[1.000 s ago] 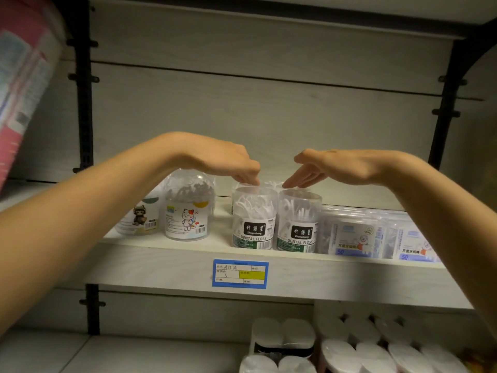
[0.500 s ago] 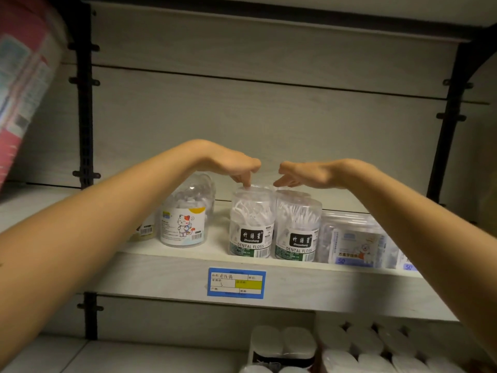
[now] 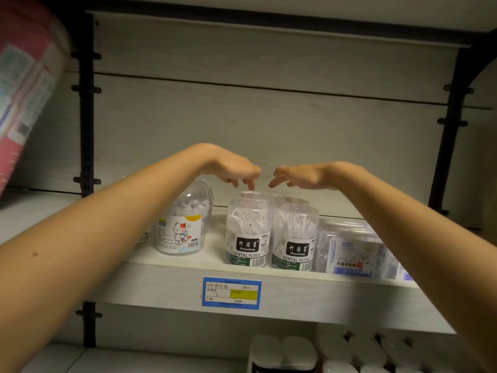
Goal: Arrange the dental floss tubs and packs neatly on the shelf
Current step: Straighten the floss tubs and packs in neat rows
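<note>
On the shelf point(image 3: 172, 281), the cat-label tub point(image 3: 180, 232) stands left of the touching left floss tub point(image 3: 247, 238) and right floss tub point(image 3: 294, 243), packs point(image 3: 349, 251) just right, price tag point(image 3: 231, 293) on the front edge below.

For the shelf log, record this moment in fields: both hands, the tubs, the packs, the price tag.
left hand: over the left green-label tub, fingers bent down, one fingertip at its lid, holding nothing
right hand: above the right green-label tub, fingers pointing left, holding nothing
those two tubs: upright, side by side, labels forward
cat-label tub: standing apart to their left
flat packs: right of the tubs, near the front of the shelf
price tag: blue, on the shelf edge below the tubs
</note>
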Tool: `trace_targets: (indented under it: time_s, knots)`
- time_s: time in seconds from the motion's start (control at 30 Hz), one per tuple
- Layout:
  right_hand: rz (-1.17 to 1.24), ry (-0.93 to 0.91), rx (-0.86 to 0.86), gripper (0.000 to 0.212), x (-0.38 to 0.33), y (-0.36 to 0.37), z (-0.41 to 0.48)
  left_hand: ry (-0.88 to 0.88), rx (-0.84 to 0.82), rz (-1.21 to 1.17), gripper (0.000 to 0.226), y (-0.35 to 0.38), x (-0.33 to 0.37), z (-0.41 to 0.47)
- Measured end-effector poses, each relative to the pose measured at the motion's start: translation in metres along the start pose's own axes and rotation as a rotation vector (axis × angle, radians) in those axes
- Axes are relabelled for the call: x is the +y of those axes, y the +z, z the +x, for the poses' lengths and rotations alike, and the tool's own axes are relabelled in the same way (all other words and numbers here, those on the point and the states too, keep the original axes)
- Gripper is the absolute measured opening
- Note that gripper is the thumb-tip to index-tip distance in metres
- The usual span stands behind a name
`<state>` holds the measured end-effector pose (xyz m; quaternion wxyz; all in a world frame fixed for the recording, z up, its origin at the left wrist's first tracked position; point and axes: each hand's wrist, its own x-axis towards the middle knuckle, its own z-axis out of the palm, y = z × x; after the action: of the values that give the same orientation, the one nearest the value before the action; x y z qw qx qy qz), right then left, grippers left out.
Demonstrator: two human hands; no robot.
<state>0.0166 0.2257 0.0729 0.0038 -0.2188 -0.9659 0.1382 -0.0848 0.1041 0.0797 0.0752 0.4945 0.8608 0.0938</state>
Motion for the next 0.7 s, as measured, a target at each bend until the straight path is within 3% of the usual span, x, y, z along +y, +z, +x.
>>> trace_targets:
  time_s: [0.5,0.6,0.7]
  knots:
    - [0.018,-0.067,-0.069,0.054,0.008,-0.007,-0.021,0.083,-0.044,-0.053,0.051,-0.004,-0.002,-0.012]
    - [-0.017,-0.119,-0.020,0.058,0.004,-0.007,-0.025,0.109,0.082,-0.055,0.047,-0.010,-0.009,-0.024]
    - [-0.063,-0.271,0.283,0.055,-0.006,-0.010,-0.040,0.162,0.354,-0.083,0.036,-0.023,-0.033,-0.052]
